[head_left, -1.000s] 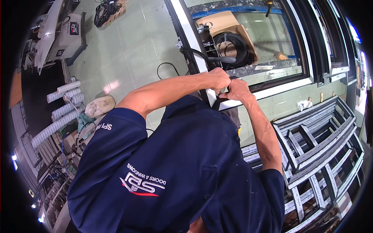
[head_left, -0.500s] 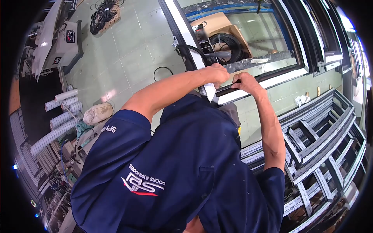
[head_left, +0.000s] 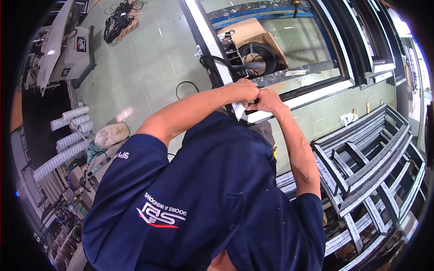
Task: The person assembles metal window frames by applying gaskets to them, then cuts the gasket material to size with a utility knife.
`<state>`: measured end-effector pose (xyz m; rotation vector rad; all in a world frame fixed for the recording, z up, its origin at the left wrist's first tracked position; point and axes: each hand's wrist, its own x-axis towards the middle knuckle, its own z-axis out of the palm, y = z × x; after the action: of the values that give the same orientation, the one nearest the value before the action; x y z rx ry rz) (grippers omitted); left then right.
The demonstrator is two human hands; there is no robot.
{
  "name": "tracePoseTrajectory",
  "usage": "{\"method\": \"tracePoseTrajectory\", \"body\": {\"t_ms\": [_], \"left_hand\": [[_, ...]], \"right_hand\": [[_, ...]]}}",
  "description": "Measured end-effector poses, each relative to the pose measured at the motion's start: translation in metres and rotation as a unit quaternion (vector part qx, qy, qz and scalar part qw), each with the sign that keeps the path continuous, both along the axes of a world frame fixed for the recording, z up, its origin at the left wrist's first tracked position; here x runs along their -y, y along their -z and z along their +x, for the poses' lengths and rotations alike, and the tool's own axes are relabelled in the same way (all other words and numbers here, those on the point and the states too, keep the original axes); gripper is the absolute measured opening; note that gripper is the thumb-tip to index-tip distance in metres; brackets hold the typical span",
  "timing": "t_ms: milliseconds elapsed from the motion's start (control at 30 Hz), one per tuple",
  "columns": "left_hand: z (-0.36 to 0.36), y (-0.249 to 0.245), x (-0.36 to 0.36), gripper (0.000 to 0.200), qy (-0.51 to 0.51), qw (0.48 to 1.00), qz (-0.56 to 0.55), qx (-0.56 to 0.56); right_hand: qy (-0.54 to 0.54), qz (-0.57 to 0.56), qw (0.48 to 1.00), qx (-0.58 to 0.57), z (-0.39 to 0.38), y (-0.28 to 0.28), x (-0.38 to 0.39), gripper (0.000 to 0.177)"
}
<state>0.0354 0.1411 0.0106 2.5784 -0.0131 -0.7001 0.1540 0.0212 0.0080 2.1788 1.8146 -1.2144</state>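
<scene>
My left hand (head_left: 245,90) is closed over the near left corner of a black-and-white window frame (head_left: 307,98); what its fingers hold is hidden. My right hand (head_left: 270,101) touches it from the right, its fingers pinched low at the same corner on a dark strip that looks like a black rubber gasket. A black cord-like gasket (head_left: 216,60) drapes over the frame's left bar, and a thin black loop (head_left: 186,83) hangs beside it. Inside the frame's opening, a cardboard box (head_left: 246,30) with a coil of black gasket (head_left: 270,53) shows below.
To the right, several grey frames (head_left: 361,174) lie stacked, and more dark frames (head_left: 361,40) stand behind. Wrapped white rolls (head_left: 63,158) and a pale sack (head_left: 112,134) are at left. A cable heap (head_left: 120,20) sits on the tiled floor (head_left: 149,58).
My right hand has moved left and toward me along the near bar, from apart to touching my left hand. The left hand has shifted slightly left. The view has shifted a little.
</scene>
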Motion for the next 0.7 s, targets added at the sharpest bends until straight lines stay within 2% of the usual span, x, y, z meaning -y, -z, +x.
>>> {"method": "tracePoseTrajectory", "body": {"t_ms": [67, 167, 200, 300, 367, 400, 433, 533, 600, 700], "left_hand": [[-0.003, 0.001, 0.001, 0.042, -0.01, 1.0, 0.011, 0.022], [-0.003, 0.01, 0.008, 0.04, -0.032, 0.998, 0.042, 0.025], [-0.006, 0.017, 0.008, 0.037, -0.032, 0.997, 0.036, 0.055], [-0.007, 0.015, 0.009, 0.026, -0.051, 0.997, 0.053, 0.038], [-0.003, 0.006, 0.015, 0.025, -0.053, 0.997, 0.046, 0.016], [0.0, 0.008, 0.02, 0.027, -0.064, 0.997, 0.038, 0.004], [0.004, 0.005, 0.024, 0.028, -0.076, 0.997, 0.031, -0.009], [0.025, -0.011, 0.046, 0.036, -0.211, 0.976, -0.043, -0.025], [0.045, -0.009, 0.055, 0.046, -0.282, 0.955, -0.085, -0.022], [0.069, 0.002, 0.069, 0.046, -0.412, 0.881, -0.232, 0.023]], "right_hand": [[-0.019, 0.044, 0.998, -0.048, 0.017, 0.003, 0.004, 0.041], [0.057, 0.049, 0.996, -0.054, 0.055, -0.01, 0.019, 0.035], [0.054, 0.09, 0.994, -0.034, 0.071, -0.013, 0.026, 0.028], [0.119, 0.053, 0.992, -0.001, 0.131, -0.025, 0.037, 0.027], [0.136, 0.049, 0.988, -0.046, 0.165, -0.024, 0.04, 0.029], [0.174, 0.002, 0.983, -0.064, 0.179, -0.026, 0.039, 0.031], [0.167, -0.021, 0.982, -0.085, 0.189, -0.029, 0.034, 0.031], [0.132, -0.076, 0.976, -0.154, 0.211, -0.015, 0.023, 0.035], [0.064, -0.078, 0.988, -0.12, 0.205, -0.025, 0.011, 0.035], [-0.007, -0.068, 0.99, -0.125, 0.205, -0.009, 0.007, 0.033]]}}
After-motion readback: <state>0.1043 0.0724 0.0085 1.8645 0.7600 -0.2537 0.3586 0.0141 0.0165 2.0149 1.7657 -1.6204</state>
